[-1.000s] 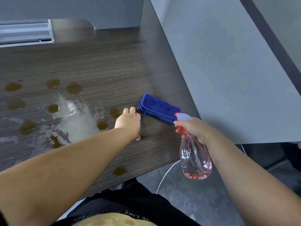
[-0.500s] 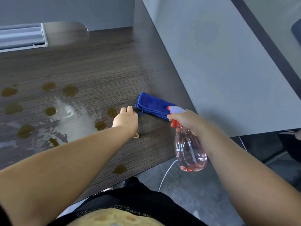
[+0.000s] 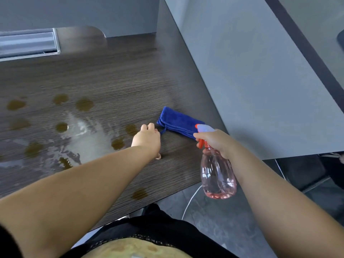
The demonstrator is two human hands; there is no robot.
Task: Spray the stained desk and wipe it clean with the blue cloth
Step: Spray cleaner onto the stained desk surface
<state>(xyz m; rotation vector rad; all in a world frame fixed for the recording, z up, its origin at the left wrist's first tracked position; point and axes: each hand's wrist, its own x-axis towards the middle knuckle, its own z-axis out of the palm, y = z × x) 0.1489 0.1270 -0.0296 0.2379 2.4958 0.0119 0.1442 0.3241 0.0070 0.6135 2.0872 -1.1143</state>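
The dark wood-grain desk point(image 3: 115, 86) carries several brown stains point(image 3: 84, 104) and a wet, sprayed patch point(image 3: 83, 138) at the left. A folded blue cloth point(image 3: 178, 121) lies near the desk's right edge. My left hand point(image 3: 147, 138) reaches over the desk with its fingertips at the cloth's left edge and its thumb down on the wood; it holds nothing that I can see. My right hand point(image 3: 214, 142) grips the neck of a clear pink spray bottle point(image 3: 217, 175) with an orange trigger, held in the air just off the desk's front right corner.
A grey partition point(image 3: 260, 90) walls the desk on the right. A metal cable tray point(image 3: 28, 43) is set into the desk's back left. Below the front edge are a dark floor with a white cable point(image 3: 188, 203) and a black chair base point(image 3: 301, 174).
Almost nothing: the view swayed a little. Both hands keep their places, the left by the cloth and the right holding the bottle.
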